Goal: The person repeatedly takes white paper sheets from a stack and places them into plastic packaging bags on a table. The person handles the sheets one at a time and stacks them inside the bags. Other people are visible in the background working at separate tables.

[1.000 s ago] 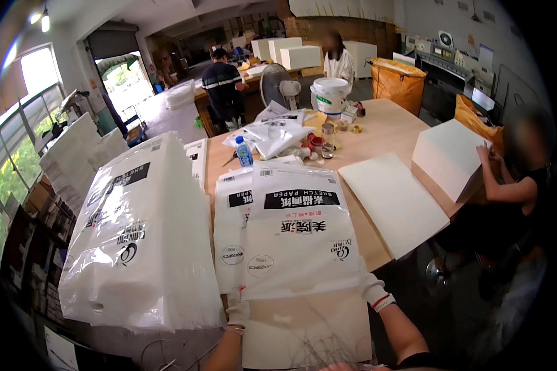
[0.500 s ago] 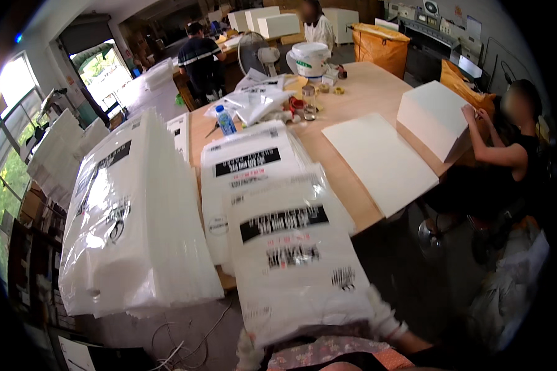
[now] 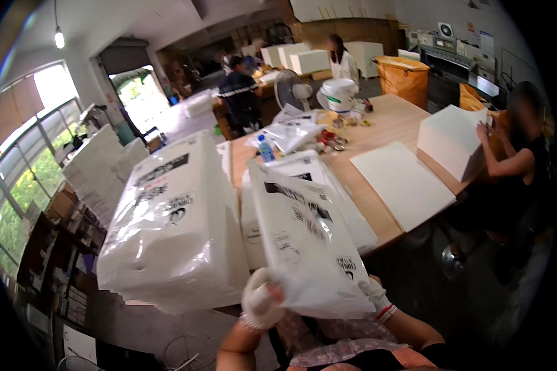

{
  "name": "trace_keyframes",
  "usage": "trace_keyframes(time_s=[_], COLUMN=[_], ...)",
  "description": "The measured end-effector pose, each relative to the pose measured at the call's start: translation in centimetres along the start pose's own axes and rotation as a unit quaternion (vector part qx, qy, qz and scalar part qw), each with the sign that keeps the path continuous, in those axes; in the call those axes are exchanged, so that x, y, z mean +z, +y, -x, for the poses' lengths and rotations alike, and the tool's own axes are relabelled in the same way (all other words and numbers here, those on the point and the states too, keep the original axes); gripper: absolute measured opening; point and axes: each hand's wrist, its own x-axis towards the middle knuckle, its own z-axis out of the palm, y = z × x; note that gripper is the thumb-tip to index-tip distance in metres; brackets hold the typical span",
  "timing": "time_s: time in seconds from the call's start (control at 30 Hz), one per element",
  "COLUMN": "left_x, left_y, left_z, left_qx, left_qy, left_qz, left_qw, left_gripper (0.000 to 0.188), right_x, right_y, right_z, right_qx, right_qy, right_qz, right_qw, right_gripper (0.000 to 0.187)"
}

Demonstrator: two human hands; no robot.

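Observation:
A flat, clear-plastic package of white paper with black print (image 3: 319, 247) is held in front of my body, its left side raised and its sheet bent. My left hand (image 3: 263, 301), in a white knit glove, is closed at its lower left edge. At the lower right corner is my right hand (image 3: 377, 295), also gloved, gripping the edge with its fingers partly hidden by the package. Under its far end lie similar packages (image 3: 353, 216) on the wooden table (image 3: 387, 120). To the left rises a tall stack of the same packages (image 3: 173, 229).
A flat white board (image 3: 405, 185) lies on the table's right side. Beyond it a seated person (image 3: 520, 154) handles a white box (image 3: 452, 142). A water bottle (image 3: 265, 148), a white bucket (image 3: 339, 94) and a fan (image 3: 291, 91) are farther back. Cables (image 3: 192, 355) trail on the floor.
The package's left side has lifted and it now slants. My left hand has risen into clear sight at its edge. The head view has swung, shifting the room rightward and down.

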Motion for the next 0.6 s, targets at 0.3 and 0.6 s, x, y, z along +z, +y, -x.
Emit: trace_keyframes(time_s=[0.3,0.6], left_x=[-15.6,-35.8], left_y=[22.2,14.9], left_z=[-2.5,-0.4], left_qx=[0.674,0.423], left_qy=[0.318,0.489], left_qz=[-0.42,-0.303], left_qw=[0.517,0.7], left_gripper=[0.022,0.031], right_x=[30.2,32.3], right_y=[-22.9,-19.6], right_z=[-8.9,-7.0], right_qx=[0.014,-0.105], right_qy=[-0.333,-0.386], right_qz=[-0.147,-0.031], right_qw=[0.931,0.916], right_gripper=[0.03,0.041])
